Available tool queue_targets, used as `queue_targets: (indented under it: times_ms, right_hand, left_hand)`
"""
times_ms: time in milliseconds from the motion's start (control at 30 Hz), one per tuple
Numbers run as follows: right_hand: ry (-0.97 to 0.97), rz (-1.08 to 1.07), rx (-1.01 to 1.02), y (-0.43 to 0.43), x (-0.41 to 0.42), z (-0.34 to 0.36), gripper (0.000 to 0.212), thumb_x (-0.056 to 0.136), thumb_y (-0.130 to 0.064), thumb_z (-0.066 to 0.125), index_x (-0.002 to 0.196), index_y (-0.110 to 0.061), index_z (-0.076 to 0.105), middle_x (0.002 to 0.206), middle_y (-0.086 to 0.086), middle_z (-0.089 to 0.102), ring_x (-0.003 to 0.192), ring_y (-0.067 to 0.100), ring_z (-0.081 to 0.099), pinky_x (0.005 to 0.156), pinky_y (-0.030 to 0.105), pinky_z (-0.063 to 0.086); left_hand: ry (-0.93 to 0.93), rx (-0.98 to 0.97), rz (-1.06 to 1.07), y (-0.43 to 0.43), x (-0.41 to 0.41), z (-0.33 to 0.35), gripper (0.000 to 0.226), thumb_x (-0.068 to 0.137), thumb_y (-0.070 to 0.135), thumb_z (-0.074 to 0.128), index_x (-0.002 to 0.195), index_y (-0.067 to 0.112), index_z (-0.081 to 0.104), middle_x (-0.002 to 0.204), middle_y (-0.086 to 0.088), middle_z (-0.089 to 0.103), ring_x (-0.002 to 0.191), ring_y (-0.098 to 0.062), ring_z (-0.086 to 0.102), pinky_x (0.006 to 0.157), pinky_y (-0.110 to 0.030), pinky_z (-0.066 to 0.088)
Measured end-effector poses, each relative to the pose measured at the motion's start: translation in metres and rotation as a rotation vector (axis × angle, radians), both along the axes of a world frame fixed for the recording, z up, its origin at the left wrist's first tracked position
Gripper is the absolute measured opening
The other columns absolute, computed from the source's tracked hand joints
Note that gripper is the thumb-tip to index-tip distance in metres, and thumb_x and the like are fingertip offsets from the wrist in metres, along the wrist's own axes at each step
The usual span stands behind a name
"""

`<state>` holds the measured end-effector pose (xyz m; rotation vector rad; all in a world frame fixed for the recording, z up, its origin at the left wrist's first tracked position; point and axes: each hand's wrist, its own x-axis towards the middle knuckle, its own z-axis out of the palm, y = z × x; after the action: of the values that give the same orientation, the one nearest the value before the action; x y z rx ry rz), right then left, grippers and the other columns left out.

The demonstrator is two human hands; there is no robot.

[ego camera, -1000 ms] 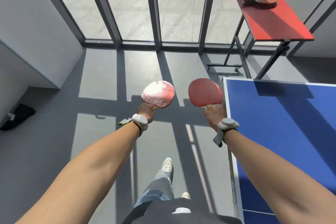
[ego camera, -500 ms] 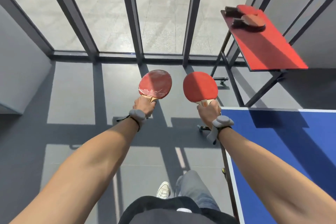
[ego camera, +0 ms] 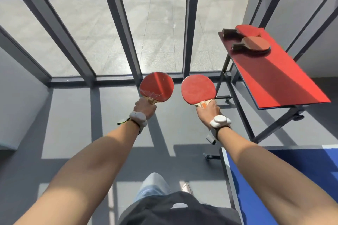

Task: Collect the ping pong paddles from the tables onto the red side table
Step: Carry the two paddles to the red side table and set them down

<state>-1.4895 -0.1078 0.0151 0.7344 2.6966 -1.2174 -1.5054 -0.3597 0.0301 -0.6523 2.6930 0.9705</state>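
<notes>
My left hand [ego camera: 145,107] grips the handle of a red paddle with chipped rubber [ego camera: 157,87], held upright in front of me. My right hand [ego camera: 207,110] holds a second red paddle [ego camera: 198,88] the same way, just right of the first. The red side table [ego camera: 285,78] stands ahead at the right, beyond my right hand. Two paddles lie at its far end: a red one [ego camera: 247,30] and a darker, brownish one [ego camera: 256,43], handles pointing left.
The blue ping pong table [ego camera: 274,188] has its corner at the lower right, close to my right forearm. The side table's dark metal legs and wheels [ego camera: 237,107] reach the floor between them. A window wall with dark mullions [ego camera: 126,29] runs ahead; grey floor below.
I have walked forward: the red side table is nearer and larger, and the blue table has slid down to the lower right. Both hands still hold their paddles upright.
</notes>
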Motion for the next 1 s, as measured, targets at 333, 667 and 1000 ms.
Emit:
queue_targets:
  times_ms: [333,667,1000]
  right_hand:
    - [-0.081,-0.080,-0.016,0.005,-0.108,-0.033,0.045,0.086,-0.030,0.069,0.121,-0.006,0.054,0.121,0.020,0.067,0.107,0.043,0.064,0.081,0.036,0.048]
    - [-0.038,-0.355,-0.068,0.011,-0.228,-0.004,0.038,0.082,-0.035,0.063,0.113,-0.015,0.057,0.116,0.012,0.068,0.096,0.037,0.065,0.078,0.034,0.050]
    - [-0.041,-0.727,-0.138,0.096,-0.256,-0.013,0.049,0.080,-0.037,0.067,0.119,-0.008,0.063,0.115,0.015,0.070,0.099,0.038,0.070,0.087,0.054,0.060]
  left_hand:
    - [0.004,-0.085,-0.262,0.008,-0.131,-0.055,0.024,0.090,0.015,0.062,0.111,0.006,0.068,0.107,-0.015,0.072,0.104,-0.041,0.067,0.083,-0.037,0.053]
    - [0.036,-0.019,-0.364,0.025,-0.315,-0.042,0.016,0.088,0.017,0.062,0.100,0.007,0.060,0.101,-0.013,0.069,0.093,-0.036,0.065,0.082,-0.040,0.057]
    - [0.046,0.069,-0.633,0.162,-0.395,-0.029,0.009,0.087,0.014,0.064,0.092,0.014,0.056,0.097,-0.009,0.067,0.083,-0.031,0.060,0.072,-0.033,0.045]
